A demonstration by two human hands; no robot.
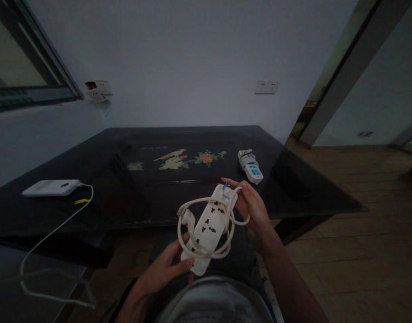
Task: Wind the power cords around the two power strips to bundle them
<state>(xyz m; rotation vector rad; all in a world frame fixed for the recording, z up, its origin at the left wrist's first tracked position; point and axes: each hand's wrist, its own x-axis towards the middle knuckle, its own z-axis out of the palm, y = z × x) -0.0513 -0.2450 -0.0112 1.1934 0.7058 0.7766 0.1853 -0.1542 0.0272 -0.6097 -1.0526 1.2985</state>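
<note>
Left hand (167, 264) and right hand (253, 204), fingers half-curled, hold the power strip (207, 229) at six o'clock in view, by its seven- and one-o'clock ends; tilting it could let the loosely looped cord (221, 255) slide off.

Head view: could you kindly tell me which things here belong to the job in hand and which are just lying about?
In hand:
- larger power strip, between the left hand and right hand
- its looped cord and plug

Apparently just lying on the table:
- smaller power strip, cord wrapped around it
- white device at left
</note>
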